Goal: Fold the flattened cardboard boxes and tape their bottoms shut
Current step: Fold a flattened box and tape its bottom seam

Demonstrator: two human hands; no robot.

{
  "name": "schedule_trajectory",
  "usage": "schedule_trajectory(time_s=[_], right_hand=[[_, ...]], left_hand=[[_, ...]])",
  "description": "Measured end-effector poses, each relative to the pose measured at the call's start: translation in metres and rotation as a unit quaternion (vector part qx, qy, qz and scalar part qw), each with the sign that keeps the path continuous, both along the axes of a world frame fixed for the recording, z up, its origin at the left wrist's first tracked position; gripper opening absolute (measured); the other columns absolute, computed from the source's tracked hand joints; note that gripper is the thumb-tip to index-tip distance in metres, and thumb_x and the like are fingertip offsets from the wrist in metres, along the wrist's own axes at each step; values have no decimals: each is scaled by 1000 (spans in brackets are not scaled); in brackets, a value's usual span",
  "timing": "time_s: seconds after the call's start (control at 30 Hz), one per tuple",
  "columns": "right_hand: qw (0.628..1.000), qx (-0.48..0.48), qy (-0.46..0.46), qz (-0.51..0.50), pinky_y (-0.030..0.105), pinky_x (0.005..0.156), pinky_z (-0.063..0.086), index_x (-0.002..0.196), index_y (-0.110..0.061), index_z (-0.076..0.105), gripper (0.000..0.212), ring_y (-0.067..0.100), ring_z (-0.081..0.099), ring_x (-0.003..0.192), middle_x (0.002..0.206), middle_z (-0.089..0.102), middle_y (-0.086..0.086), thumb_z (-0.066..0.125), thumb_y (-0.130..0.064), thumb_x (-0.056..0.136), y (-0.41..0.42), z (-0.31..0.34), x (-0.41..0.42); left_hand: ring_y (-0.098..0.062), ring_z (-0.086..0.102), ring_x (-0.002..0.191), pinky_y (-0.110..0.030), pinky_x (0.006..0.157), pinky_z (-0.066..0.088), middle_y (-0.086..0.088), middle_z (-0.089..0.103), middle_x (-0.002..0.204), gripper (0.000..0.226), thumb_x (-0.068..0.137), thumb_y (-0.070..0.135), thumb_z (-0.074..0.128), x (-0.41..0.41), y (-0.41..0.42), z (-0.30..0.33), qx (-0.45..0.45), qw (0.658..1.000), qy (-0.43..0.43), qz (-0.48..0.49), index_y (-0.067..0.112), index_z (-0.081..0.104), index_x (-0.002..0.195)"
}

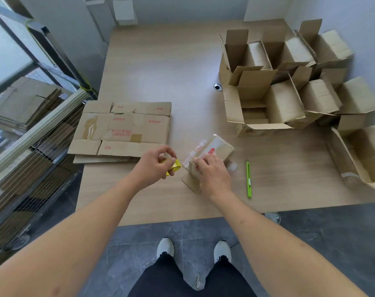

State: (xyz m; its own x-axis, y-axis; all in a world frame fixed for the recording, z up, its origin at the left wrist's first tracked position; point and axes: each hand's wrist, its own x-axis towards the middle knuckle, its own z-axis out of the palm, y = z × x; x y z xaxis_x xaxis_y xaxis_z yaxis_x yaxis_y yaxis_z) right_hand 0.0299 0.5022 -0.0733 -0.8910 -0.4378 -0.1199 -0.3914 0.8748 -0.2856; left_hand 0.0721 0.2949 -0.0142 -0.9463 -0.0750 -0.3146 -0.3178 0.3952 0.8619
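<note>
Small box (212, 154) near front edge of surface (160, 67), bottom up; right hand (212, 174) presses flat on it; left hand (155, 165) grasps yellow tape roll (174, 167) just beside; cardboard likely light, stiff, dents easily; hold by edges.

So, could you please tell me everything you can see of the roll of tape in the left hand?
The roll of tape is a small ring with a yellow core, its wound layers looking clear or yellowish. It is mostly hidden inside the grip of the left hand, whose fingers curl round it, just above the wooden table. It sits near the flattened boxes, left of the small box under the right hand. Whether a strip is pulled out is too blurred to tell.
</note>
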Motion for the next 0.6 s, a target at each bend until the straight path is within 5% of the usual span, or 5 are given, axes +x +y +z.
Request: schedule_trajectory(time_s=[0.17, 0.27, 0.4, 0.47, 0.6], right_hand=[[992, 18, -75, 102, 41, 126, 18, 142, -24, 48, 68, 28, 14, 156, 166, 27, -4, 61, 6, 83, 27, 9, -12], [988, -88, -93, 91, 41, 128, 7, 136, -23, 56, 48, 21, 14, 156, 166, 29, -3, 56, -5, 92, 28, 21, -10], [939, -311, -144, 33, 22, 96, 49, 120, -20, 72, 29, 2, 61, 111, 118, 70, -7, 70, -34, 95, 11, 39, 0], [928, -349, -130, -6, 18, 77, 52, 103, -17, 78, 19, 4, 66, 88, 93, 74, -7, 80, -29, 89, 3, 42, 5], [927, -362, -84, -61, 29, 71, 54, 87, -17, 79, 2, 9, 66, 77, 79, 73, -6, 80, -18, 87, 1, 43, 10]], left_hand=[[-18, 58, 58, -32, 63, 50, -9, 75, 73, 10, 104, 17, 58, 4, 6, 1, -3, 999, -8, -32, 22, 64, 98], [-18, 59, 57, -34, 63, 53, -7, 75, 73, 10, 105, 18, 58, 6, 9, -1, -19, 998, -8, -65, 22, 64, 98], [-17, 58, 56, -32, 60, 52, -8, 75, 74, 10, 105, 18, 59, 9, 17, -2, -17, 997, -2, -74, 22, 64, 98], [-16, 58, 56, -32, 60, 52, -9, 75, 73, 7, 104, 18, 61, 11, 20, -1, -14, 997, 2, -74, 21, 64, 99], [-19, 59, 59, -34, 63, 52, -8, 75, 76, 6, 105, 20, 60, 13, 22, 1, -4, 996, 2, -87, 22, 64, 101]])
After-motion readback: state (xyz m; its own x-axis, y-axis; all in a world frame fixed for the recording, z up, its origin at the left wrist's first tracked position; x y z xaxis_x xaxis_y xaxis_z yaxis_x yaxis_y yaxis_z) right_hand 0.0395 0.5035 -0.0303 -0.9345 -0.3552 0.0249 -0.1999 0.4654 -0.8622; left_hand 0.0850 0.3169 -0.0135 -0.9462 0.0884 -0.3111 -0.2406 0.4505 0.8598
